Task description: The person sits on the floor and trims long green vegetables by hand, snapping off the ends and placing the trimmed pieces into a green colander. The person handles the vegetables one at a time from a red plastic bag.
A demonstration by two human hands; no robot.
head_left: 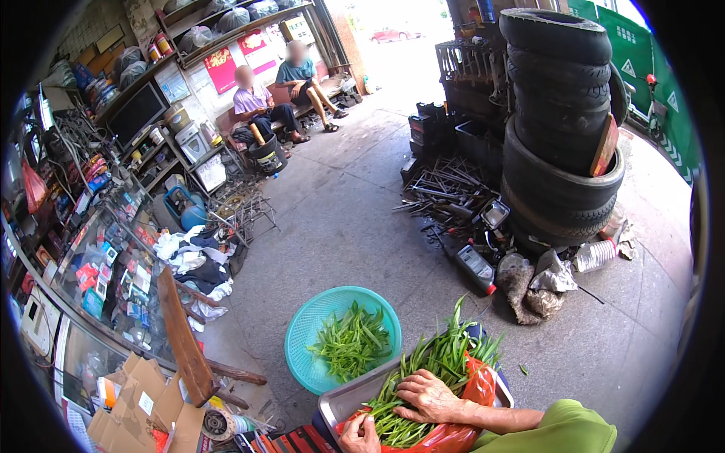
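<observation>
Head view: greens (453, 347) lie on red bag (479, 383) in tray (341, 402), just beside teal basket (303, 332). Your right hand (427, 397) loosely spread over them; left hand (361, 436) bunched, can't tell if pinching anything. Best lift few greens at once, pressing lightly against bruising.

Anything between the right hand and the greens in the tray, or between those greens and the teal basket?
Nothing visible separates the right hand from the greens; it rests on them. Toward the teal basket, the tray's rim and the basket's own rim stand between.
</observation>
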